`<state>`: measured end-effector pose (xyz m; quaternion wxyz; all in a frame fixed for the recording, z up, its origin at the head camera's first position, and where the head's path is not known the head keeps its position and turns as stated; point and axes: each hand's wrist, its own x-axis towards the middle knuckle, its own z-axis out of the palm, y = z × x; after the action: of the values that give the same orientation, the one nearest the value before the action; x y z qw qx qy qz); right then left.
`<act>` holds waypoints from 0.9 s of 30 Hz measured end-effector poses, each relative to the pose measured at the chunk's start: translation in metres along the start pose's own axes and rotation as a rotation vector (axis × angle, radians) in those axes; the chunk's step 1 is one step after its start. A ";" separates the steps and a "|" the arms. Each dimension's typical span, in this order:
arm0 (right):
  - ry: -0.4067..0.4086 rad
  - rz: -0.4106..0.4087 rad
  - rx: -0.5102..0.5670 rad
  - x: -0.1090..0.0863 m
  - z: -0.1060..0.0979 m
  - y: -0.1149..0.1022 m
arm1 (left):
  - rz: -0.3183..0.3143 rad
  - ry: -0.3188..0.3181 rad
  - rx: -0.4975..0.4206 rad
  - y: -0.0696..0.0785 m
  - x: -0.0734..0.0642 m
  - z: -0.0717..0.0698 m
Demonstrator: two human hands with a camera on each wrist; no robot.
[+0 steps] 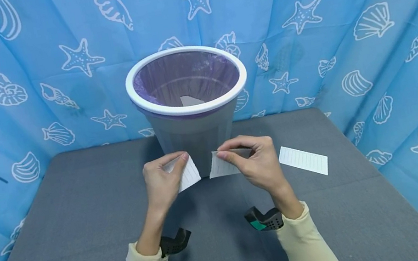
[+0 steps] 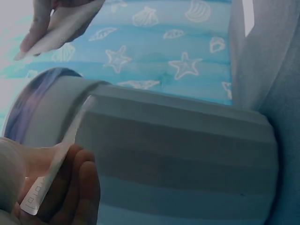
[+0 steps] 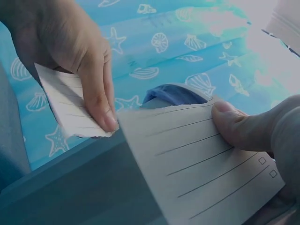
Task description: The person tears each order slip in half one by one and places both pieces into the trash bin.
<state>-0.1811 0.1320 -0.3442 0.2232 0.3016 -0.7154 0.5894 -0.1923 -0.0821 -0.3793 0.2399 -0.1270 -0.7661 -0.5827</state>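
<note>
My left hand [image 1: 162, 180] pinches a torn piece of lined white paper [image 1: 189, 176] between thumb and fingers. In my right hand [image 1: 256, 161] is another lined paper piece [image 3: 187, 159], held by the thumb against the fingers. Both pieces have ragged torn edges that face each other with a gap between them, in front of the bin. Small printed boxes run along one side of the right piece in the right wrist view. On the table to the right of my right hand lies a whole lined paper strip [image 1: 304, 160].
A grey waste bin [image 1: 196, 128] with a white rim and purple liner stands at the table's back edge. Inside it lies a white paper scrap [image 1: 191, 100]. Blue shell-patterned curtains [image 1: 101, 89] surround the grey table [image 1: 85, 236].
</note>
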 end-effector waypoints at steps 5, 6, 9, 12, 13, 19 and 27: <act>-0.016 0.028 -0.028 0.000 0.000 -0.001 | 0.045 -0.034 -0.014 0.008 -0.002 -0.002; -0.018 0.037 -0.035 0.000 0.000 0.000 | 0.062 -0.041 -0.014 0.011 -0.003 -0.003; -0.021 0.066 -0.054 0.000 -0.001 0.001 | 0.116 -0.062 -0.026 0.017 -0.005 -0.004; -0.034 0.084 -0.063 0.001 0.000 0.002 | 0.154 -0.078 -0.037 0.022 -0.006 -0.005; -0.039 0.087 -0.065 0.001 0.000 0.002 | 0.165 -0.083 -0.042 0.024 -0.006 -0.006; -0.069 0.101 -0.059 0.000 0.000 0.002 | 0.203 -0.098 -0.047 0.029 -0.007 -0.006; -0.080 0.080 -0.061 0.006 -0.003 -0.002 | 0.225 -0.082 -0.069 0.035 -0.005 -0.009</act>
<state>-0.1839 0.1340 -0.3381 0.1798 0.2892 -0.7530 0.5630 -0.1693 -0.0805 -0.3507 0.2676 -0.2440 -0.7356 -0.5725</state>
